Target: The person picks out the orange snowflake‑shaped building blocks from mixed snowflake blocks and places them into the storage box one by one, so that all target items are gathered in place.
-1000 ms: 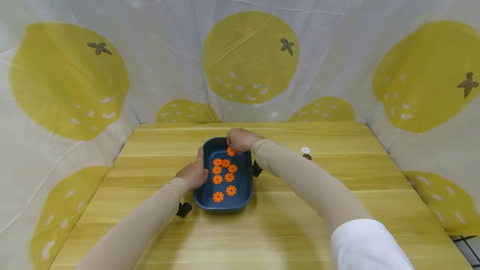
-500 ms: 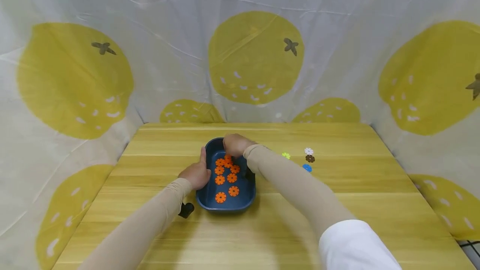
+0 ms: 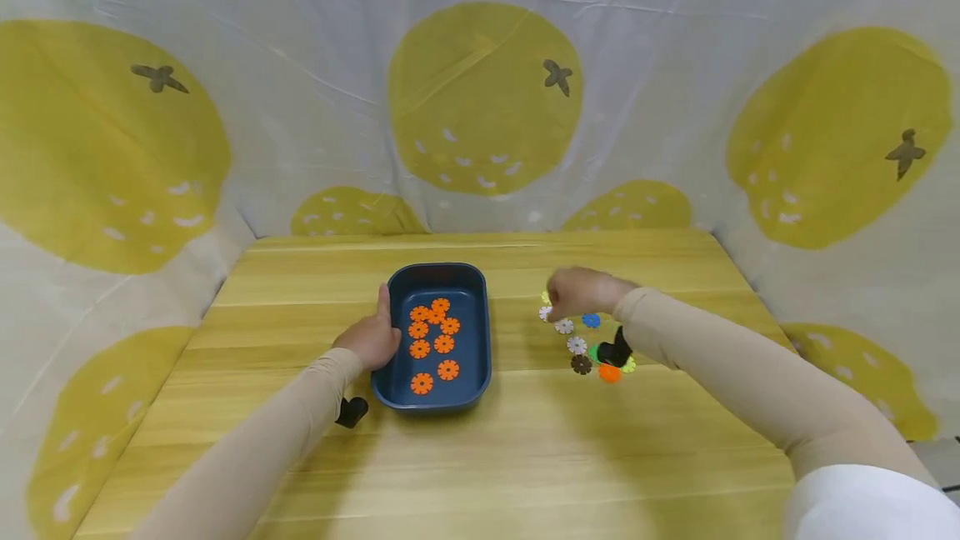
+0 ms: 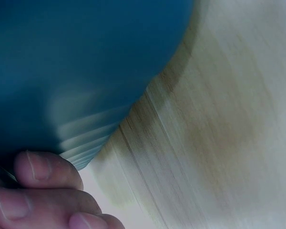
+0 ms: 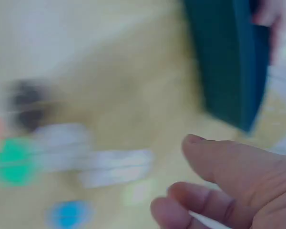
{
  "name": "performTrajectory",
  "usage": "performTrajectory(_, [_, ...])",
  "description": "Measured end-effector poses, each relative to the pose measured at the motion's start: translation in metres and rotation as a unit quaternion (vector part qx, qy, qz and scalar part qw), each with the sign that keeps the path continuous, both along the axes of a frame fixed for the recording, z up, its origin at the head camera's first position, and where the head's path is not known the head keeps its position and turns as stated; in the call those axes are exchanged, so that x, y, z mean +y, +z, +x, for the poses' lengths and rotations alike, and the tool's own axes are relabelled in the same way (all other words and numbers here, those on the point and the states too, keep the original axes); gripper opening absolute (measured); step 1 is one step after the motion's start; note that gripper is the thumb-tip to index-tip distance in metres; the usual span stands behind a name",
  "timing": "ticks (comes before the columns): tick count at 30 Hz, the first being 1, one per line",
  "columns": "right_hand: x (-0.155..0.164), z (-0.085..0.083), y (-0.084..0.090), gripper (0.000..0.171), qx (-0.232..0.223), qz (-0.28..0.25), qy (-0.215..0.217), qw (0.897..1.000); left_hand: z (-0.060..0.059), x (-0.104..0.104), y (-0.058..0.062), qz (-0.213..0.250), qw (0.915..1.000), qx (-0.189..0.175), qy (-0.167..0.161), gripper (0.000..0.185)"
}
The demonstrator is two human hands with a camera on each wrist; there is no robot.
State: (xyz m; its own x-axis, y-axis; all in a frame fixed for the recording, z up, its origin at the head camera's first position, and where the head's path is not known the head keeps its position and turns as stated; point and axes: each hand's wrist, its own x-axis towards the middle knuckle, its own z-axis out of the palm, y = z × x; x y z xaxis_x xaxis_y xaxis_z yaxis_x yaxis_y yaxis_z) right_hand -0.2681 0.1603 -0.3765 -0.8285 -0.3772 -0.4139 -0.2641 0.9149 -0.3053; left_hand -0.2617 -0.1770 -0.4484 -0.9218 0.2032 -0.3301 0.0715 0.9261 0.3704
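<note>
My left hand grips the left wall of a dark blue rectangular baking dish, its index finger straight along the rim. Curled fingertips press the outside of the dish in the left wrist view. Several orange snowflake discs lie flat on the dish floor, some overlapping near the far end. To the right of the dish, my right hand is over a loose group of coloured discs, covering part of it. The right wrist view shows thumb and fingers apart, with blurred discs below.
White, blue, brown, and orange discs lie on the wooden table. A black wrist camera hides some of them. A lemon-print cloth hangs around the table's back and sides.
My right hand has left the far end of the dish and moved right to the loose discs. One orange disc now rests nearer the other orange ones. My left hand keeps its grip.
</note>
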Motion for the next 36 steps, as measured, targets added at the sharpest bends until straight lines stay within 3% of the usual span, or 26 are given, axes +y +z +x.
performTrajectory(4, [0.042,0.032,-0.026,0.038,-0.025,0.043,-0.032,0.998,-0.001,-0.001,0.000,0.002,1.0000,-0.004,-0.001,0.086])
performTrajectory(8, [0.062,0.050,-0.047,0.030,-0.001,0.047,-0.036,0.998,-0.001,-0.002,0.002,0.001,1.0000,-0.004,0.002,0.085])
performTrajectory(12, [0.066,0.053,-0.057,0.024,0.015,0.049,-0.025,0.998,-0.001,-0.002,0.004,0.004,0.9999,-0.010,0.006,0.085])
performTrajectory(16, [0.066,0.054,-0.059,0.023,-0.001,0.043,-0.029,0.999,-0.001,0.001,0.003,0.006,0.9998,-0.016,0.008,0.085])
performTrajectory(24, [0.070,0.055,-0.060,0.030,-0.048,-0.029,-0.063,0.996,0.000,0.003,0.003,0.003,0.9999,-0.013,0.004,0.084])
performTrajectory(29, [0.058,0.047,-0.048,0.026,-0.047,-0.079,-0.047,0.995,0.000,0.002,0.004,0.006,0.9999,-0.012,0.005,0.085])
performTrajectory(33, [0.024,0.024,-0.016,0.010,-0.030,-0.120,-0.035,0.992,-0.001,0.002,0.002,-0.002,1.0000,-0.001,-0.002,0.085])
performTrajectory(36, [-0.016,0.004,0.006,0.008,-0.007,-0.134,-0.015,0.991,0.000,0.004,-0.001,-0.004,1.0000,0.005,-0.004,0.085])
